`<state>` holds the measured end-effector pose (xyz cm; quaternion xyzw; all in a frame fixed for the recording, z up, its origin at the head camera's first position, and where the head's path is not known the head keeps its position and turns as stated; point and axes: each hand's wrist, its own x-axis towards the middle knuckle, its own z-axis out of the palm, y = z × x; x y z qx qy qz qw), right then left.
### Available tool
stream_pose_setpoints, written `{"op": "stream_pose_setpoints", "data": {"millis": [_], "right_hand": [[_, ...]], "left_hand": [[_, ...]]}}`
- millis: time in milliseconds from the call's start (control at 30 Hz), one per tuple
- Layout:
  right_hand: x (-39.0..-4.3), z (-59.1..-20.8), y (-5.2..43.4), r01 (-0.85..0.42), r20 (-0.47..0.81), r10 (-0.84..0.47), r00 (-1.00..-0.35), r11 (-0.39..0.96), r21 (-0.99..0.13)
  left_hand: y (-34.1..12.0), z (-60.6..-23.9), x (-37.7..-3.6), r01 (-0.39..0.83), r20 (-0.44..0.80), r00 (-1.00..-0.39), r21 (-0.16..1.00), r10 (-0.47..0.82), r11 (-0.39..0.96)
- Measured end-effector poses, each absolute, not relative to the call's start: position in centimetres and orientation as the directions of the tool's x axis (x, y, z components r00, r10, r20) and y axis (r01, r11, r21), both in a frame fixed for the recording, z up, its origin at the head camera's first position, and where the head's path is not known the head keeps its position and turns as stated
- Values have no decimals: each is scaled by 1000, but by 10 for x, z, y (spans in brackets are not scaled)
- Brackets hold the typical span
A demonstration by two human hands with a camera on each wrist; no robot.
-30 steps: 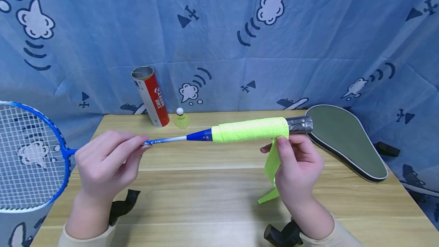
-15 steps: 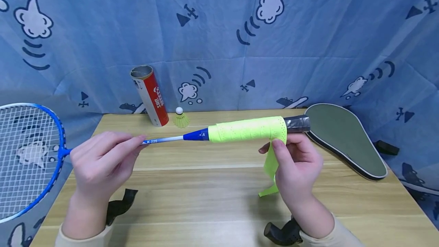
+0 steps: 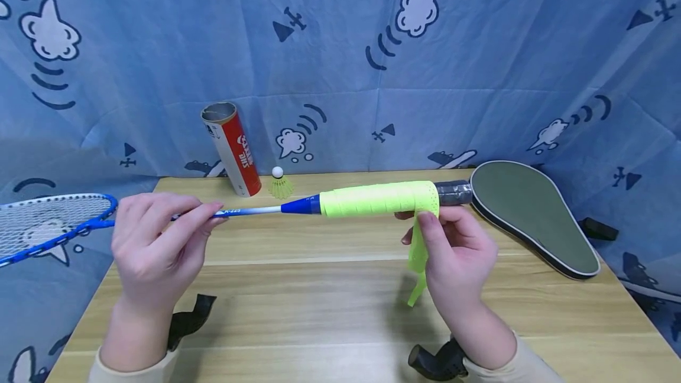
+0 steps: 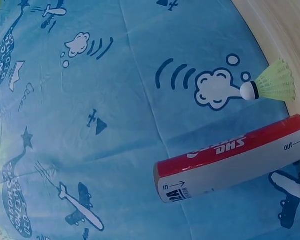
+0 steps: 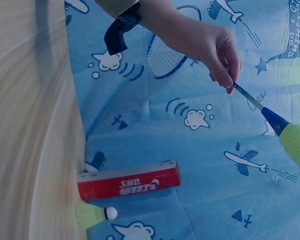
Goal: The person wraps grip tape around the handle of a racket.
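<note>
A blue badminton racket (image 3: 250, 211) is held level above the wooden table (image 3: 330, 288). Its handle is wrapped in neon yellow grip tape (image 3: 378, 200), with a dark grey butt end (image 3: 453, 192) bare. My left hand (image 3: 159, 235) pinches the thin shaft, also seen in the right wrist view (image 5: 225, 65). My right hand (image 3: 452, 253) pinches the loose tail of the tape (image 3: 417, 259) hanging below the handle. The racket head (image 3: 48, 223) juts off the table's left side, tilted nearly flat.
A red and white shuttlecock tube (image 3: 231, 149) stands at the table's back, with a yellow shuttlecock (image 3: 279, 184) beside it. A grey-green racket cover (image 3: 532, 217) lies at the right. Blue patterned cloth (image 3: 340, 46) hangs behind.
The racket has rolled about its shaft, so the head now shows nearly edge-on instead of face-on. The whole racket shifted slightly left. The tape tail hangs narrower and twisted.
</note>
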<state>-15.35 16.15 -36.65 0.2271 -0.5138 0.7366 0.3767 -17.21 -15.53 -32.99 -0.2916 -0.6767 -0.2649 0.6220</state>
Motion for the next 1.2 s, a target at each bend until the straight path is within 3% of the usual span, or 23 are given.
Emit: {"op": "stream_pose_setpoints", "data": {"millis": [233,567,767,1200], "right_hand": [[-155,-366,161,-798,732,318,-603,-252,-548],[-155,-369,160,-802,729,338,-595,-193,-565],[-155,-370,160,-799,724,339,-601,-212,-563],[-153,-367,160,-770,688,357,-632,-196,-607]], "left_hand": [[-157,-331,-171,738,989,-87,-16,119,674],[-167,-335,-173,745,982,-98,-36,163,666],[-167,-336,-173,744,983,-82,-48,163,666],[-160,-334,-171,698,985,-114,-14,130,716]]}}
